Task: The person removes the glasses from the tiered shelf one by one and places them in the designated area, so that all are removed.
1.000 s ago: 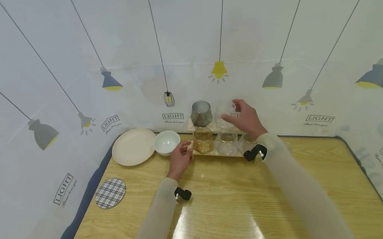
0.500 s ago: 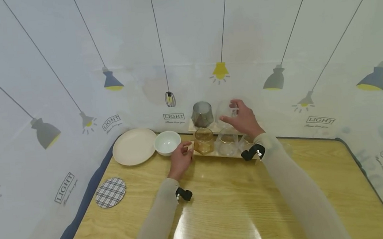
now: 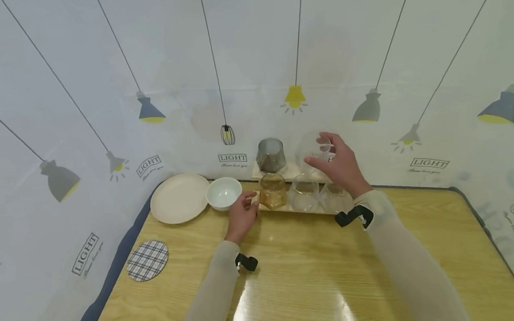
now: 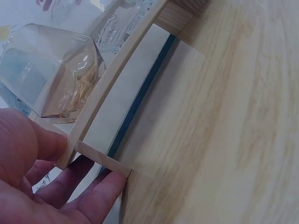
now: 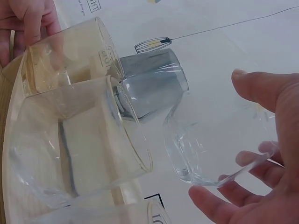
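Observation:
A two-tier wooden rack (image 3: 294, 209) stands against the back wall in the head view. My left hand (image 3: 241, 218) grips its left end; in the left wrist view, thumb and fingers close around the wooden end piece (image 4: 103, 159). On the upper tier is a grey glass (image 3: 270, 155). To its right, my right hand (image 3: 345, 167) holds a clear glass (image 5: 198, 147), tilted in the right wrist view, with thumb and fingers on opposite sides. The lower tier carries an amber glass (image 3: 272, 191) and two clear glasses (image 3: 304, 194), the rightmost partly hidden by the wrist in the right wrist view.
Left of the rack are a pale bowl (image 3: 224, 194) and a large cream plate (image 3: 180, 198). A round checked coaster (image 3: 148, 260) lies nearer on the wooden table (image 3: 299, 275). A lamp-patterned sheet (image 3: 250, 48) covers the wall close behind the rack.
After a slight shift left, my right hand has moved right with the clear glass, widening the gap to the grey glass. My left hand has stayed at the rack's end.

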Demonstrator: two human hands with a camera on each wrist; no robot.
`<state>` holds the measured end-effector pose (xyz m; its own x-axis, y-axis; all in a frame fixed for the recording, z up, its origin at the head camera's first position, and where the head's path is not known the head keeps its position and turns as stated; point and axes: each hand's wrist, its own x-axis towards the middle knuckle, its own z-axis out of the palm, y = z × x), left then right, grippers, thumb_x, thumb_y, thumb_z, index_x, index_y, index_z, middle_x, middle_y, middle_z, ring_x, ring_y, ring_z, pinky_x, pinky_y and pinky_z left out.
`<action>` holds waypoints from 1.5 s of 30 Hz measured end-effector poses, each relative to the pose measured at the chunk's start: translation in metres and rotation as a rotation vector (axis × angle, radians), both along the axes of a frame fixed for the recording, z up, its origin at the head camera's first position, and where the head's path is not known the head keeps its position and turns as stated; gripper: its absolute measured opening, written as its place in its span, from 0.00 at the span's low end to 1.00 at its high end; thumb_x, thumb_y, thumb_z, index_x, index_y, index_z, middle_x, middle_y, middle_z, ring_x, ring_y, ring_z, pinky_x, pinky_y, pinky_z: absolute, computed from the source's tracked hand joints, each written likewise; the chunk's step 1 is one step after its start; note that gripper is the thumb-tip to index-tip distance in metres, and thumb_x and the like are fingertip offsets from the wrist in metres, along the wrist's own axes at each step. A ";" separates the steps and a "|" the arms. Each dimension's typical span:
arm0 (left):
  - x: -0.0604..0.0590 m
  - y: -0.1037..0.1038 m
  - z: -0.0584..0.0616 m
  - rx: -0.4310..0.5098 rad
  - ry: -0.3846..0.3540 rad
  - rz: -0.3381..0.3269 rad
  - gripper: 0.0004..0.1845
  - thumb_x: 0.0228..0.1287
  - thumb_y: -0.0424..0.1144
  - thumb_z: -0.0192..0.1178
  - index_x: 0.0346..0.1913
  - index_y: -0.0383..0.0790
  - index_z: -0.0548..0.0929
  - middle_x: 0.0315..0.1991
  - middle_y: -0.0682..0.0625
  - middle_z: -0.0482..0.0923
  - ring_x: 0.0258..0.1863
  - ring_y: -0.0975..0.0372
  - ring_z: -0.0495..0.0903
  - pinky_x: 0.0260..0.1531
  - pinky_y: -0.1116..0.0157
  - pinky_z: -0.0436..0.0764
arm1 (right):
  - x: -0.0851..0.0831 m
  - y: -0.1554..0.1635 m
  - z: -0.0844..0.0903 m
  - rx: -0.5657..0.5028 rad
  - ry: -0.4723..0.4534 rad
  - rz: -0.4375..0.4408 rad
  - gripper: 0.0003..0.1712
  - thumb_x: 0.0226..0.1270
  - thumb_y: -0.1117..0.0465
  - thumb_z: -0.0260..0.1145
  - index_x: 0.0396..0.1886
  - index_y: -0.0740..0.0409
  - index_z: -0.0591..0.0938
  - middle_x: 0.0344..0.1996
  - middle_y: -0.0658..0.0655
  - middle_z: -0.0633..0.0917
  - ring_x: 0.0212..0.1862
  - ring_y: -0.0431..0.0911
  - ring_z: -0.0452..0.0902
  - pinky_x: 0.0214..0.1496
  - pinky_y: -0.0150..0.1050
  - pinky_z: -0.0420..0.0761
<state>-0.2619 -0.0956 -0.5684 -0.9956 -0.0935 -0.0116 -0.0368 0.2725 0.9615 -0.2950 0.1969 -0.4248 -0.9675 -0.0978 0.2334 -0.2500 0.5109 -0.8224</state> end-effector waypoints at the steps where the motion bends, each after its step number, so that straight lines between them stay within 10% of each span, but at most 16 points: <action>1: 0.000 0.000 0.000 0.001 0.003 0.000 0.15 0.75 0.34 0.64 0.61 0.42 0.85 0.55 0.38 0.84 0.56 0.47 0.86 0.42 0.60 0.87 | 0.003 0.002 0.000 -0.009 0.014 -0.001 0.51 0.67 0.37 0.75 0.82 0.47 0.64 0.74 0.56 0.76 0.71 0.60 0.71 0.71 0.62 0.74; 8: 0.000 0.001 -0.001 0.005 -0.002 0.004 0.15 0.75 0.34 0.64 0.61 0.42 0.85 0.56 0.38 0.84 0.56 0.48 0.86 0.42 0.61 0.87 | 0.028 0.014 0.002 -0.084 0.042 -0.030 0.50 0.66 0.42 0.78 0.82 0.45 0.66 0.73 0.51 0.77 0.73 0.53 0.73 0.63 0.55 0.80; 17: 0.001 -0.001 -0.002 0.019 -0.013 -0.001 0.15 0.75 0.34 0.63 0.61 0.43 0.85 0.55 0.37 0.84 0.56 0.48 0.85 0.41 0.62 0.86 | 0.061 0.038 -0.003 -0.169 0.082 -0.072 0.44 0.67 0.50 0.79 0.79 0.36 0.70 0.72 0.50 0.79 0.69 0.42 0.75 0.52 0.23 0.81; 30: 0.002 -0.004 -0.005 0.093 -0.061 -0.001 0.15 0.75 0.33 0.63 0.61 0.42 0.84 0.49 0.39 0.83 0.42 0.58 0.84 0.32 0.67 0.83 | 0.104 0.082 -0.015 -0.198 0.207 -0.167 0.42 0.64 0.70 0.77 0.77 0.54 0.73 0.64 0.48 0.83 0.61 0.37 0.78 0.45 0.20 0.81; 45: -0.001 0.000 0.001 0.090 -0.035 -0.007 0.15 0.75 0.32 0.63 0.61 0.41 0.84 0.49 0.38 0.84 0.43 0.57 0.85 0.32 0.68 0.82 | 0.141 0.146 -0.039 -0.214 0.108 -0.324 0.43 0.65 0.72 0.75 0.79 0.50 0.72 0.64 0.40 0.81 0.60 0.32 0.78 0.44 0.18 0.82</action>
<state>-0.2626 -0.0958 -0.5678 -0.9950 -0.0832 -0.0548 -0.0695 0.1852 0.9802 -0.1536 0.3430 -0.4634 -0.9091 0.2701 0.3171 -0.1947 0.3975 -0.8967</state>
